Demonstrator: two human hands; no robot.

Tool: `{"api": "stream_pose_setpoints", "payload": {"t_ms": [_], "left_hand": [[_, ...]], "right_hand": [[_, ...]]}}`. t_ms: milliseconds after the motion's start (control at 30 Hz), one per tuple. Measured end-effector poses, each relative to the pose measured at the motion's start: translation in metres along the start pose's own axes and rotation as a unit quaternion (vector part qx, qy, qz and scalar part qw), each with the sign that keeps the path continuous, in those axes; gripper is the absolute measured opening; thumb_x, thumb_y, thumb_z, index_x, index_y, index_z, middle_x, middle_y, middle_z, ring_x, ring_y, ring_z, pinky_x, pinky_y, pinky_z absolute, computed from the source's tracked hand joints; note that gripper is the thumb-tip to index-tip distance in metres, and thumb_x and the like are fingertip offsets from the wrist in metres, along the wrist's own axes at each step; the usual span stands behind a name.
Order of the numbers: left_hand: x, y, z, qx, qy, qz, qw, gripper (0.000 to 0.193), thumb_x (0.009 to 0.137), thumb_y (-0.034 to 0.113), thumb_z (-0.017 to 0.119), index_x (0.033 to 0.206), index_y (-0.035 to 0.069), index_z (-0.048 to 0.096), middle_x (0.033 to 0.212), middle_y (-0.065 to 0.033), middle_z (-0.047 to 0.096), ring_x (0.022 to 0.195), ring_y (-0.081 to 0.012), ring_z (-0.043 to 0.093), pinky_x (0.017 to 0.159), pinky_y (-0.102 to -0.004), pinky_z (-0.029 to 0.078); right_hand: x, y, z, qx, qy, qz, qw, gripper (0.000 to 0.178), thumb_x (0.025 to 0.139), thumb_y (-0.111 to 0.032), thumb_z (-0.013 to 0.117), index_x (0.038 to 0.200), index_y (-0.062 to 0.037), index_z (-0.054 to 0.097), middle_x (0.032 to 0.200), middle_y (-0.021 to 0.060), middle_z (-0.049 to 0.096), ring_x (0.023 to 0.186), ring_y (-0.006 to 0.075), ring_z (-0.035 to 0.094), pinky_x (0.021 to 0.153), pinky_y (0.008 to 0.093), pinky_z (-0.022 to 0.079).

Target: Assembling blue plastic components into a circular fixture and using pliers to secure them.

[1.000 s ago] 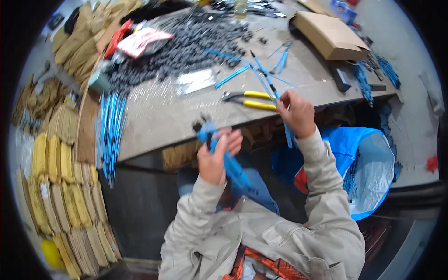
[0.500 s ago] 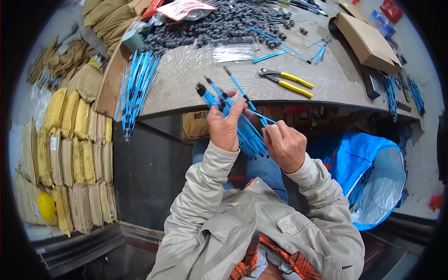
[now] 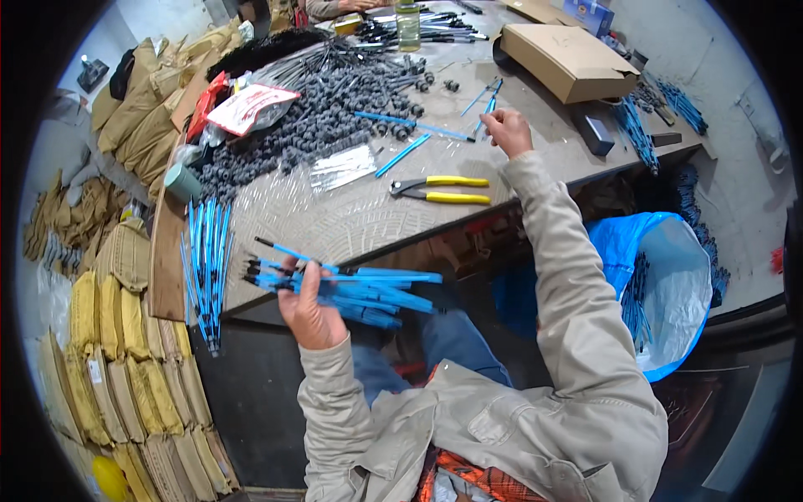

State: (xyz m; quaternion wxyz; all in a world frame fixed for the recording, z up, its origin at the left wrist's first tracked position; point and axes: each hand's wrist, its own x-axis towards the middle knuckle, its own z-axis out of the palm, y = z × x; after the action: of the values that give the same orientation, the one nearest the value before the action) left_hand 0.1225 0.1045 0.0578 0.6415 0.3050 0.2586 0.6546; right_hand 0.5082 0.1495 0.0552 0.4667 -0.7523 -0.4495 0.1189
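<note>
Grey desk (image 3: 376,224); blue rod bundle (image 3: 368,293) held across its front edge by left hand (image 3: 311,311), fingers clamped round it. Loosened grip could spill rods there. Right hand (image 3: 508,132) beside loose blue rods (image 3: 493,96), fingers bunched, contents can't tell; brushing could scatter them.

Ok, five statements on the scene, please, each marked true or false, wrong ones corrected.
1. The left hand holds a bundle of blue sticks. True.
2. The pliers have yellow handles. True.
3. The right hand grips the pliers. False: the right hand is clear of them; they lie on the table.
4. The blue bag is left of the pliers. False: the blue bag is to their right.
5. The box is on the table. True.
</note>
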Motion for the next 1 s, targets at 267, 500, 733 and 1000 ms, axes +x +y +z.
{"api": "stream_pose_setpoints", "payload": {"t_ms": [267, 500, 733, 1000], "left_hand": [[0.001, 0.013, -0.018, 0.042, -0.004, -0.031, 0.999, 0.027, 0.082, 0.000, 0.058, 0.108, 0.006, 0.052, 0.080, -0.0050, 0.057, 0.062, -0.0102, 0.048, 0.055, -0.0207, 0.039], [0.000, 0.014, -0.013, 0.006, -0.039, -0.092, 0.995, 0.023, 0.084, 0.003, 0.056, 0.106, 0.005, 0.054, 0.072, -0.0049, 0.055, 0.055, -0.0102, 0.046, 0.049, -0.0203, 0.038], [-0.022, -0.007, 0.016, 0.016, -0.086, -0.127, 0.988, 0.028, 0.085, 0.002, 0.053, 0.113, 0.005, 0.052, 0.077, -0.0097, 0.060, 0.063, -0.0166, 0.057, 0.056, -0.0249, 0.047], [-0.042, -0.026, 0.022, -0.032, -0.025, -0.150, 0.988, 0.026, 0.084, 0.003, 0.052, 0.110, 0.005, 0.051, 0.094, -0.0180, 0.062, 0.079, -0.0248, 0.063, 0.067, -0.0280, 0.051]], "right_hand": [[0.073, 0.057, 0.034, -0.352, 0.128, 0.110, 0.921, 0.039, 0.067, -0.039, 0.059, 0.084, -0.0045, 0.067, 0.076, 0.0137, 0.066, 0.069, 0.0338, 0.061, 0.066, 0.0391, 0.049], [0.000, 0.039, -0.004, -0.090, 0.150, 0.051, 0.983, 0.025, 0.069, -0.022, 0.061, 0.082, -0.0005, 0.064, 0.072, 0.0087, 0.064, 0.059, 0.0219, 0.057, 0.057, 0.0307, 0.047], [-0.125, -0.015, -0.008, -0.051, 0.228, -0.096, 0.968, 0.011, 0.072, -0.006, 0.061, 0.081, -0.0015, 0.058, 0.063, 0.0035, 0.054, 0.053, 0.0120, 0.046, 0.051, 0.0225, 0.040], [-0.123, -0.017, 0.000, -0.001, 0.404, -0.066, 0.913, 0.012, 0.072, -0.003, 0.059, 0.083, -0.0041, 0.055, 0.059, 0.0040, 0.049, 0.048, 0.0155, 0.043, 0.049, 0.0283, 0.040]]}}
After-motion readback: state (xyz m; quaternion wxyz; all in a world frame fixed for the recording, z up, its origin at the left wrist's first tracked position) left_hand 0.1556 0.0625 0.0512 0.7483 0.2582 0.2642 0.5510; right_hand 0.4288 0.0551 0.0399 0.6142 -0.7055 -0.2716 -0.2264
